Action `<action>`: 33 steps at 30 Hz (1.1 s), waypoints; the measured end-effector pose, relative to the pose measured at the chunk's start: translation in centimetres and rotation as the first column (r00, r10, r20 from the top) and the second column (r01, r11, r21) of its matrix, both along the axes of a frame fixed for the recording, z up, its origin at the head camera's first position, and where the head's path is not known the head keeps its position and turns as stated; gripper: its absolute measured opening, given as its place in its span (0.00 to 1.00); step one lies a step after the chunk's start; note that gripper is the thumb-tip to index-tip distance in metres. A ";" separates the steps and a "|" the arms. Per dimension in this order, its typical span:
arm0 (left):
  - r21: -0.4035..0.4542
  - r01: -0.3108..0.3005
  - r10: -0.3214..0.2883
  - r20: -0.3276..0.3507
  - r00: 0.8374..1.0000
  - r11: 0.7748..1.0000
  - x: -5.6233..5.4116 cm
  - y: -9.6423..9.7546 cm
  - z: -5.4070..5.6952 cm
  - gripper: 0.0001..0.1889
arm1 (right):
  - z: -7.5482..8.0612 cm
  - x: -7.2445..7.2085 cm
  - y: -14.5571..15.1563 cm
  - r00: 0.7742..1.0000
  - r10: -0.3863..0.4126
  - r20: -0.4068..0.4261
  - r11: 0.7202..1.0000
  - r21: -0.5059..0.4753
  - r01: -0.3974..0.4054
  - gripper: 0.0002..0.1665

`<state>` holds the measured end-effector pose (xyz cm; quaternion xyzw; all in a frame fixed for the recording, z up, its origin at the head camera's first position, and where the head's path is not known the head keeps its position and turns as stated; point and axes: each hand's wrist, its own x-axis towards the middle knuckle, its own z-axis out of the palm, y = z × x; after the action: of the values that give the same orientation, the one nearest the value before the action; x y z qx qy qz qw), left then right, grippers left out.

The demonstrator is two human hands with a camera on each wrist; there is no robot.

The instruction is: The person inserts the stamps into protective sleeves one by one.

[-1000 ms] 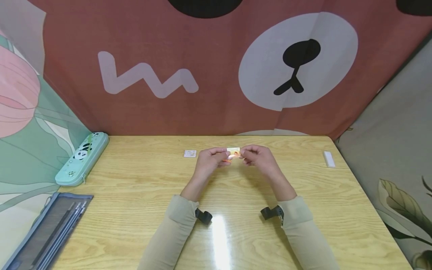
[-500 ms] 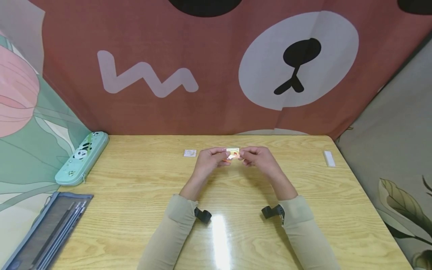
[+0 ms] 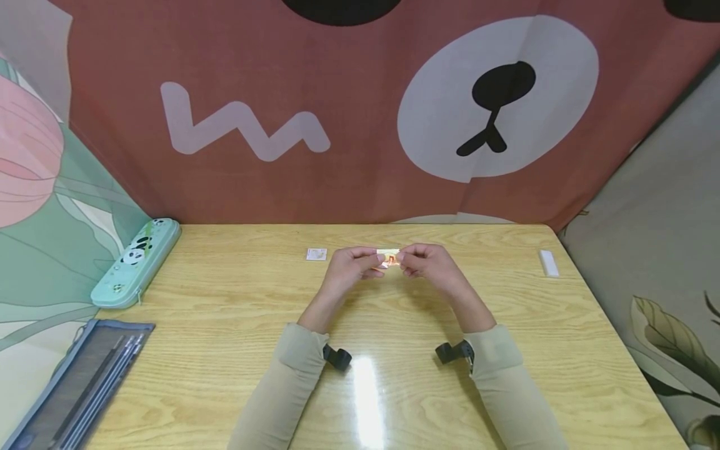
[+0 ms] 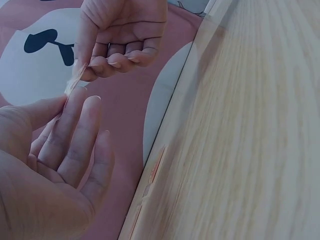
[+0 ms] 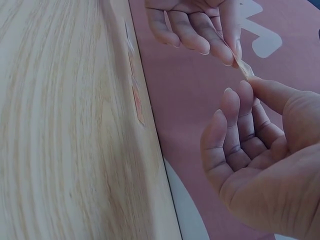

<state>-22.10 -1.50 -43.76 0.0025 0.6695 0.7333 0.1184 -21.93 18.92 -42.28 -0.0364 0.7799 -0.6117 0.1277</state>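
A small, thin, flat piece (image 3: 389, 257) with shiny orange, yellow and white print is held between both hands over the far part of the table. My left hand (image 3: 350, 267) pinches its left end between thumb and index finger. The right hand (image 3: 430, 261) pinches the other end the same way. Seen edge-on in the right wrist view, the piece (image 5: 244, 69) looks slightly crinkled; I cannot tell whether it is a packet or a sticker. The other fingers of both hands are loosely bent. A small pale square card (image 3: 316, 254) lies left of the left hand.
Flat orange-printed pieces (image 5: 137, 104) lie near the table's far edge. At the left are a mint panda pencil case (image 3: 137, 264) and a mesh pouch (image 3: 90, 381) with pencils. A white block (image 3: 549, 264) lies far right. A printed curtain (image 3: 360, 181) hangs behind the table (image 3: 253, 300).
The printed piece has tilted and dipped slightly between the fingertips. Both hands keep their pinch and have hardly moved.
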 end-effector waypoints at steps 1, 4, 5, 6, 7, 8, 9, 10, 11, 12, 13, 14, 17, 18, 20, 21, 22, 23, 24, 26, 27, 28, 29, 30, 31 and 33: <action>0.000 0.003 -0.003 0.000 1.000 1.000 0.0 0.0 0.0 0.13 | 0.0 0.0 0.0 1.000 0.002 0.002 1.000 0.001 -0.002 0.15; -0.003 0.007 -0.007 0.002 1.000 1.000 0.0 0.0 0.0 0.13 | 0.0 0.0 0.0 1.000 0.002 0.006 1.000 0.004 -0.002 0.15; -0.005 0.009 -0.009 0.002 1.000 1.000 0.0 0.0 0.0 0.13 | 0.0 0.0 0.0 1.000 0.002 0.005 1.000 0.007 -0.002 0.15; -0.011 0.010 -0.010 0.002 1.000 1.000 0.0 0.0 0.1 0.13 | 0.0 0.0 0.0 1.000 0.001 0.003 1.000 0.009 -0.001 0.16; -0.020 0.010 -0.010 0.001 1.000 1.000 0.0 0.0 0.1 0.13 | 0.0 0.0 0.0 1.000 0.004 0.000 1.000 0.011 -0.004 0.17; -0.030 0.010 -0.010 -0.001 1.000 1.000 0.0 -0.1 0.1 0.13 | 0.1 0.0 0.0 1.000 0.002 0.002 1.000 0.008 -0.002 0.18; -0.037 0.009 -0.009 -0.001 1.000 0.999 0.0 -0.1 0.1 0.14 | 0.1 0.0 0.1 1.000 0.002 0.002 1.000 0.005 -0.002 0.18; -0.043 0.008 -0.008 -0.001 1.000 0.999 0.0 -0.1 0.1 0.14 | 0.2 0.0 0.1 1.000 0.002 0.003 1.000 0.004 -0.002 0.19; -0.049 0.010 -0.010 -0.002 1.000 0.999 0.0 -0.1 0.1 0.14 | 0.2 0.1 0.1 1.000 0.005 0.004 1.000 0.002 -0.005 0.20; -0.054 0.011 -0.011 -0.003 1.000 0.999 0.0 -0.2 0.1 0.14 | 0.3 0.1 0.1 1.000 0.009 0.005 1.000 0.002 -0.009 0.22; -0.053 0.013 -0.013 -0.005 1.000 0.999 0.0 -0.2 0.1 0.14 | 0.3 0.1 0.1 1.000 0.012 0.007 1.000 0.001 -0.012 0.22; -0.051 0.015 -0.016 -0.006 1.000 0.999 0.0 -0.3 0.1 0.13 | 0.4 0.2 0.1 1.000 0.012 0.010 1.000 -0.001 -0.012 0.23; -0.044 0.022 -0.022 -0.005 1.000 0.999 0.0 -0.3 0.1 0.13 | 0.4 0.3 0.1 1.000 0.016 0.011 1.000 0.000 -0.016 0.23; -0.039 0.022 -0.022 -0.004 1.000 0.999 0.0 -0.3 0.2 0.13 | 0.4 0.3 0.1 1.000 0.018 0.009 1.000 0.002 -0.018 0.22; -0.033 0.020 -0.020 -0.001 1.000 0.999 0.1 -0.3 0.2 0.13 | 0.4 0.3 0.1 1.000 0.019 0.006 1.000 0.003 -0.019 0.21; -0.029 0.020 -0.020 -0.001 1.000 0.999 0.1 -0.3 0.2 0.13 | 0.3 0.2 0.1 1.000 0.018 0.004 1.000 0.003 -0.018 0.20; -0.024 0.020 -0.020 0.000 1.000 1.000 0.1 -0.3 0.2 0.12 | 0.2 0.2 0.1 1.000 0.018 0.003 1.000 0.003 -0.018 0.19; -0.022 0.020 -0.020 -0.001 1.000 1.000 0.1 -0.2 0.2 0.12 | 0.2 0.2 0.1 1.000 0.016 0.000 1.000 0.005 -0.016 0.19; -0.023 0.021 -0.021 -0.001 1.000 1.000 0.2 -0.2 0.2 0.12 | 0.2 0.1 0.1 1.000 0.018 -0.003 1.000 0.009 -0.018 0.18; -0.024 0.022 -0.022 0.000 1.000 0.999 0.2 -0.2 0.3 0.12 | 0.1 0.1 0.1 1.000 0.018 -0.005 1.000 0.014 -0.018 0.18; -0.027 0.021 -0.021 0.000 1.000 0.999 0.2 -0.2 0.3 0.12 | 0.1 0.1 0.1 1.000 0.016 -0.006 1.000 0.016 -0.016 0.18; -0.026 0.020 -0.020 0.002 1.000 0.999 0.3 -0.1 0.3 0.11 | 0.1 0.1 0.1 1.000 0.015 -0.008 1.000 0.018 -0.014 0.18; -0.028 0.020 -0.020 -0.001 1.000 0.999 0.3 -0.1 0.3 0.11 | 0.1 0.1 0.1 1.000 0.014 -0.011 1.000 0.018 -0.014 0.18; -0.028 0.020 -0.020 -0.003 1.000 0.999 0.3 -0.1 0.3 0.11 | 0.1 0.1 0.1 1.000 0.013 -0.015 1.000 0.020 -0.013 0.18; -0.027 0.019 -0.020 -0.006 1.000 0.999 0.3 -0.1 0.4 0.11 | 0.1 0.1 0.1 1.000 0.009 -0.017 1.000 0.018 -0.009 0.19; -0.025 0.022 -0.022 -0.012 1.000 0.999 0.3 0.0 0.4 0.11 | 0.0 0.1 0.1 1.000 0.004 -0.019 1.000 0.018 -0.004 0.19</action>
<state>-21.81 -1.49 -43.40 0.0127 0.6792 0.7235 0.1224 -21.88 19.03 -42.28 -0.0428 0.7864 -0.6041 0.1216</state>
